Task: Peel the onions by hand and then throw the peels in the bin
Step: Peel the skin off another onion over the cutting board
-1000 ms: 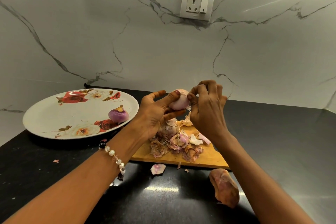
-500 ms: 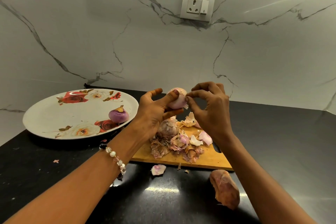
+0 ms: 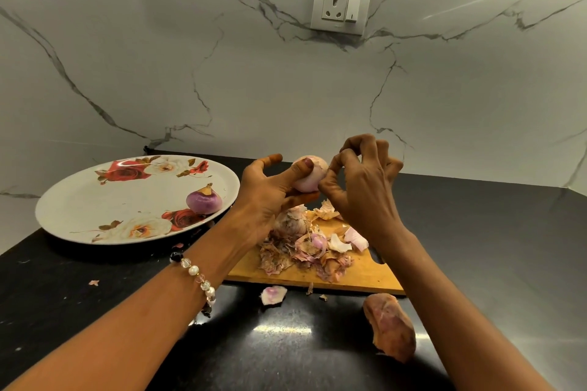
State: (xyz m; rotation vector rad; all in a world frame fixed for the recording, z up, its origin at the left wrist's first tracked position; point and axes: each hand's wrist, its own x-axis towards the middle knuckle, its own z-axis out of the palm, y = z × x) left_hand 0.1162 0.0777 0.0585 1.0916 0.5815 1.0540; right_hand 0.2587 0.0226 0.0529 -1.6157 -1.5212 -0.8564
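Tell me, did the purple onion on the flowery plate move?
No. The purple onion sits at the same spot on the plate, beside the same red rose print.

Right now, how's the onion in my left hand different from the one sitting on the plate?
The held onion is pale pink-white and is up off the counter, gripped in the left hand while the right hand picks at it. The plate onion is deeper purple, with a dry brown tip, and rests untouched on the floral plate. Both are small, round and whole.

At frame centre the left hand (image 3: 266,197) grips a pale onion (image 3: 309,176) while the right hand (image 3: 362,187) picks at its skin. Below lie peels (image 3: 305,251) on a wooden board (image 3: 365,276); a peeled onion (image 3: 204,201) sits on the floral plate (image 3: 79,206) at left.
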